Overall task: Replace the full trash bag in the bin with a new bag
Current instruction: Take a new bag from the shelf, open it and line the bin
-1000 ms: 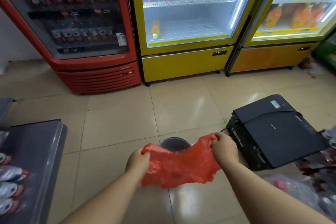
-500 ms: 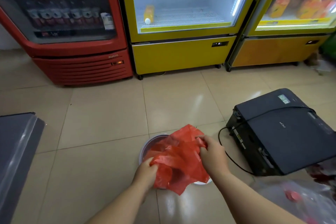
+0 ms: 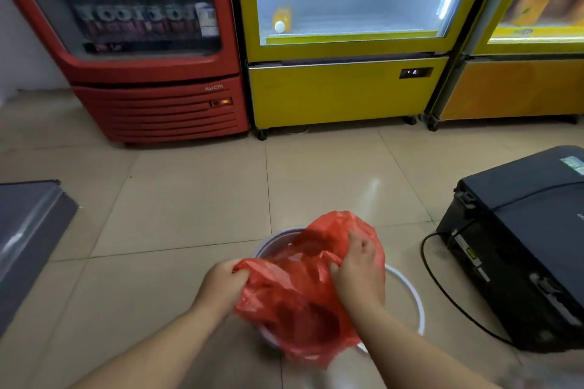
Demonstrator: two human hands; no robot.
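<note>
Your left hand (image 3: 222, 281) pinching the red bag (image 3: 303, 300) edge, your right hand (image 3: 358, 271) gripping its top, bag spread over the round bin (image 3: 410, 297), inside of bin hidden

red plastic bag (image 3: 303, 290): thin, crumpled, draped over the bin mouth | bin (image 3: 407, 287): round, pale rim, upright on floor

A single head-worn wide-angle view looked forward and steeply down onto the tiled floor (image 3: 189, 199). Both forearms entered from the bottom edge, close to the lens. The bin (image 3: 407, 290) sat low and centre, near. Three coolers stood farther off along the top, the red cooler (image 3: 151, 104) leftmost. Straight edges bowed toward the frame borders.
</note>
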